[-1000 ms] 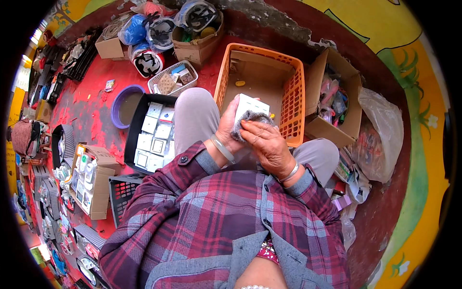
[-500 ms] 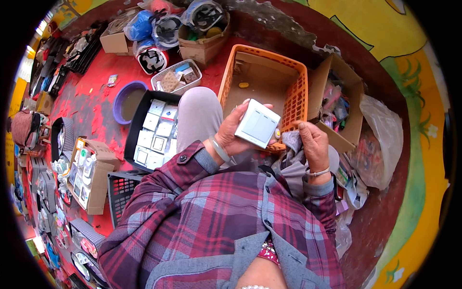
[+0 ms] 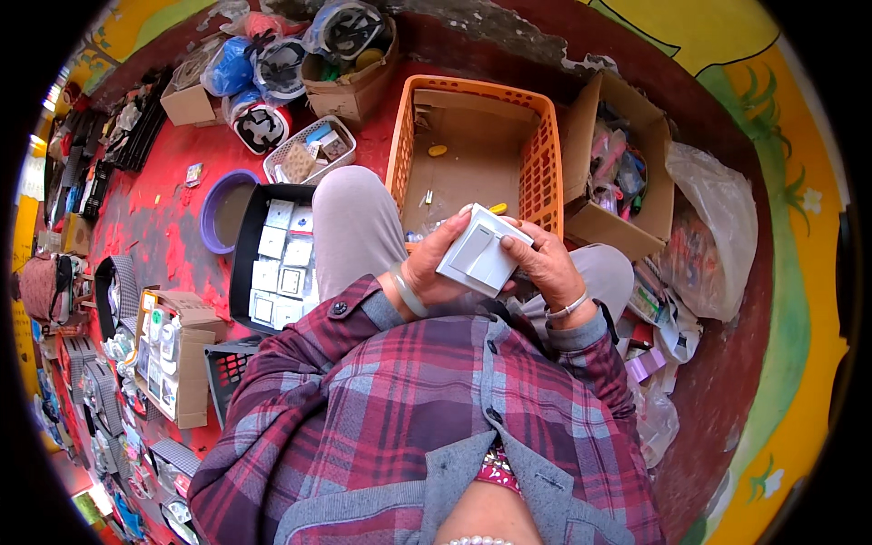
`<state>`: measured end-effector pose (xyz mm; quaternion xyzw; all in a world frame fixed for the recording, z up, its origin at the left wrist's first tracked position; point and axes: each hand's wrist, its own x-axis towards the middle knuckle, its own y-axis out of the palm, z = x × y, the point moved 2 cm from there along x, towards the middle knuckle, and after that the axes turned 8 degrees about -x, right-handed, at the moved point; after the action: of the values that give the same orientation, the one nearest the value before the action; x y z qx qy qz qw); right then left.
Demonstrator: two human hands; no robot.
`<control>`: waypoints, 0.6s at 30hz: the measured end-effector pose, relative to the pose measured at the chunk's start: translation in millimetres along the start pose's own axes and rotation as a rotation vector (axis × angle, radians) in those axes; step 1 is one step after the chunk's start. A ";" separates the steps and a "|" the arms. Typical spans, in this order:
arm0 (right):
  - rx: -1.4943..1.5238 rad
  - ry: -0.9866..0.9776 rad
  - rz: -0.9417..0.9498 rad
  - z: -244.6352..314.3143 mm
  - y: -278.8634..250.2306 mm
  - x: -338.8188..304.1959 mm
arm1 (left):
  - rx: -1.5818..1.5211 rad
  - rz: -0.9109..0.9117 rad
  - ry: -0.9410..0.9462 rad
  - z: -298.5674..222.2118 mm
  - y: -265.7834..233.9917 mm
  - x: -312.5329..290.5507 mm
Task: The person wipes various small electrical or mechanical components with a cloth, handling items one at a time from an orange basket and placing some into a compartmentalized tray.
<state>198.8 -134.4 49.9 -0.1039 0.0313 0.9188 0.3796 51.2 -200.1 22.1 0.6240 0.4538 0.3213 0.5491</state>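
Observation:
A white wall switch plate (image 3: 478, 256) with long rocker keys is held in front of my body. My left hand (image 3: 431, 269) grips its left edge, fingers partly hidden beneath. On the other side, my right hand (image 3: 551, 270) has its thumb pressed on the plate's face, with the other fingers at its upper right edge and behind. Just beyond both hands stands an orange plastic basket (image 3: 480, 84) lined with cardboard, a few small yellow pieces inside it. Left of my knee, a black tray (image 3: 245, 259) holds several similar white switches.
An open cardboard box (image 3: 627, 222) of mixed goods and a clear plastic bag (image 3: 713, 236) stand at right. Leftward are a purple basin (image 3: 211, 213), a white basket (image 3: 341, 163), a carton of white fittings (image 3: 193, 381) and a dark crate (image 3: 218, 381). Bagged helmets (image 3: 282, 68) sit far back.
My right hand has come left onto the switch plate, where before it was apart, by a grey cloth. That cloth is out of sight now. The plate is turned slightly.

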 end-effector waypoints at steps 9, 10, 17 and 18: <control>-0.148 -0.112 -0.085 -11.0 -7.0 9.1 | 0.011 -0.032 -0.018 0.0 6.1 0.8; -0.207 -0.123 -0.125 -12.4 -7.2 9.8 | 0.070 -0.037 -0.022 0.8 4.4 1.2; -0.073 0.072 -0.003 -15.0 -0.1 8.6 | 0.169 -0.087 -0.025 3.3 -5.2 -0.1; -0.068 0.087 -0.003 -16.8 0.3 9.1 | 0.156 -0.085 -0.023 3.4 -5.0 -0.1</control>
<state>195.1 -130.6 31.5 -0.1565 0.0162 0.9133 0.3757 53.2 -201.6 16.5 0.6485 0.4973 0.2540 0.5173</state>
